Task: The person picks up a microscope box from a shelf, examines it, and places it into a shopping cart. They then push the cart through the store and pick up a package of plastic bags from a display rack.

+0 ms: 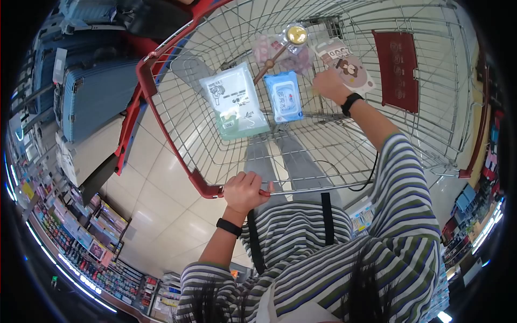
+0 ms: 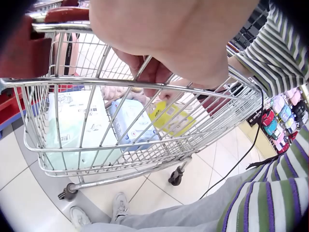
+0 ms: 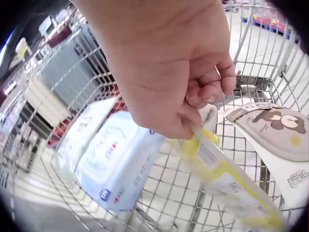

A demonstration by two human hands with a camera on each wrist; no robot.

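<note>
My right hand (image 1: 329,86), inside the shopping cart, pinches a flat, clear package with yellow edges (image 3: 229,181) by its top corner. Beside that hand lies a beige pack with a brown bear print (image 1: 350,70). A blue-and-white pack of wipes (image 1: 284,98) is left of the hand, and a larger white-and-green soft pack (image 1: 234,102) lies further left. With its fingers curled, my left hand (image 1: 245,189) grips the near rim of the cart (image 2: 169,86).
Pinkish items and a round gold-topped container (image 1: 297,35) lie at the far end beside a brown stick (image 1: 271,63). A dark red panel (image 1: 396,70) hangs on the cart's right side. Blue suitcases (image 1: 97,89) stand left, above stocked shelves (image 1: 107,269). A black cord (image 2: 236,162) hangs beside the cart.
</note>
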